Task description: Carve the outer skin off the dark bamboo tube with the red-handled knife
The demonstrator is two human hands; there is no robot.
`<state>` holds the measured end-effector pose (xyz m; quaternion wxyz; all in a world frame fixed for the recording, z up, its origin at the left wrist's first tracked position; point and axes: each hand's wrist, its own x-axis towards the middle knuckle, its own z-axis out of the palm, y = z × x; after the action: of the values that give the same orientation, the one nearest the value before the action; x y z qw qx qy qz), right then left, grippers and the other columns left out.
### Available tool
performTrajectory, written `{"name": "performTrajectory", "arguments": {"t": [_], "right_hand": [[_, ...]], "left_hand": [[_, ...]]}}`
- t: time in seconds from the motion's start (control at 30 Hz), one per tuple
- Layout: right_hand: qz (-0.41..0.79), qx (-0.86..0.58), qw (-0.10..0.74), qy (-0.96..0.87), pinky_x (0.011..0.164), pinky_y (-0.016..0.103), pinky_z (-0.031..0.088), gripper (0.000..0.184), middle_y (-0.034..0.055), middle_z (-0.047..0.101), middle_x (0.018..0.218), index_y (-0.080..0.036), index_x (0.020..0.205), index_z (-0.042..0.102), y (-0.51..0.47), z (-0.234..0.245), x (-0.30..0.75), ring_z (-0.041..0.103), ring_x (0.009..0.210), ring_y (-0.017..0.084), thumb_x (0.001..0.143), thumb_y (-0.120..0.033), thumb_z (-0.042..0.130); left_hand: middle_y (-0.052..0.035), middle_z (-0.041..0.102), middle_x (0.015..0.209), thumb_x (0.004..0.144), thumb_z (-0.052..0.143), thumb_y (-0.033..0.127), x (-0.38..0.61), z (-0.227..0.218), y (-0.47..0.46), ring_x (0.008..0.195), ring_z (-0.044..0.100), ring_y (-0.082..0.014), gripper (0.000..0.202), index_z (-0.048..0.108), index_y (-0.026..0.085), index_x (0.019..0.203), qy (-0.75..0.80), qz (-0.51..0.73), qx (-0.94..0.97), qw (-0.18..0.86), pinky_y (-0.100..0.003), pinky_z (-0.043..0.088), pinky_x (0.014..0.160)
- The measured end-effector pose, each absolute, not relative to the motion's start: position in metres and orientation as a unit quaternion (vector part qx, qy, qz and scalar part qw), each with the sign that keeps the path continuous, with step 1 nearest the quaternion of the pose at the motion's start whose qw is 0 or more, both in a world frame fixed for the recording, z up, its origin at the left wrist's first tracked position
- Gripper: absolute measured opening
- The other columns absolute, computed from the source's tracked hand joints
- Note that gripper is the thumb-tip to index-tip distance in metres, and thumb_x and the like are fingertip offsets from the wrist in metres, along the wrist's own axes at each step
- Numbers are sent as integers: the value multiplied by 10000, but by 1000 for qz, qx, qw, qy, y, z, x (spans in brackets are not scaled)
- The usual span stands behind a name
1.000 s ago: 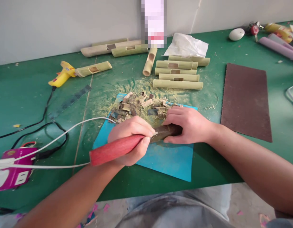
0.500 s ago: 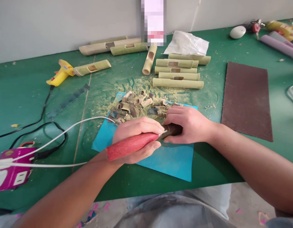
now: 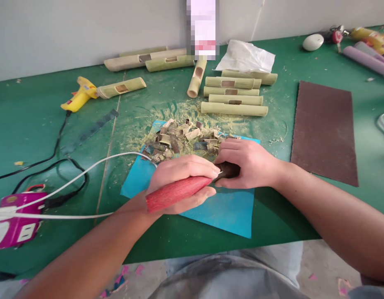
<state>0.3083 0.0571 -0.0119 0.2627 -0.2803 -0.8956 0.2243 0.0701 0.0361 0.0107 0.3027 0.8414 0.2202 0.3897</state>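
Observation:
My left hand (image 3: pixel 185 170) is closed around the red wooden handle of a hand tool (image 3: pixel 179 193). Only a sliver of pale metal shows past my fingertips, so whether it is a knife or a file I cannot tell. Fingers and thumb of my right hand (image 3: pixel 246 164) grip a dark brown piece (image 3: pixel 231 169), mostly hidden under the palm. The tool's tip meets this piece between the two hands. Both hands are over a blue sheet (image 3: pixel 223 211). A heap of small cut bamboo chips (image 3: pixel 179 139) lies just beyond them.
Several bamboo tubes (image 3: pixel 233 109) with cut openings lie at the back. At left are a yellow glue gun (image 3: pixel 81 95), a magenta power strip (image 3: pixel 17 218) and loose cables. A brown sheet (image 3: pixel 325 133) lies right, with a white mouse (image 3: pixel 313 42) behind it. Sawdust covers the green table (image 3: pixel 272 224) near the chips.
My left hand and the red-handled tool have slid a little to the right, toward my right hand. The right hand keeps its hold on the dark piece, almost unmoved.

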Motion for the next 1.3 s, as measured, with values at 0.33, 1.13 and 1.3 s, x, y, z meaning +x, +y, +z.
{"name": "performTrajectory", "arguments": {"t": [0.33, 1.13, 1.3], "right_hand": [[212, -277, 260, -901, 696, 305, 397, 237, 18, 604, 789, -191, 852, 646, 58, -12, 310, 518, 755, 172, 872, -412, 731], [208, -267, 268, -902, 700, 301, 406, 279, 20, 602, 798, -184, 856, 648, 60, -14, 311, 517, 757, 170, 884, -446, 741], [210, -268, 265, -902, 715, 304, 413, 284, 23, 611, 806, -186, 869, 655, 59, -14, 311, 524, 770, 173, 893, -458, 732]], "left_hand": [[-35, 775, 854, 850, 664, 116, 76, 15, 36, 741, 760, -180, 154, 674, 252, 922, 247, 418, 829, 277, -323, 638, 630], [-11, 724, 757, 811, 630, 70, 73, 8, 34, 657, 706, -126, 124, 645, 188, 844, 230, 499, 799, 246, -253, 571, 590], [-7, 735, 768, 802, 631, 76, 72, 7, 33, 659, 720, -132, 134, 654, 197, 856, 236, 494, 801, 242, -256, 580, 588]]}}
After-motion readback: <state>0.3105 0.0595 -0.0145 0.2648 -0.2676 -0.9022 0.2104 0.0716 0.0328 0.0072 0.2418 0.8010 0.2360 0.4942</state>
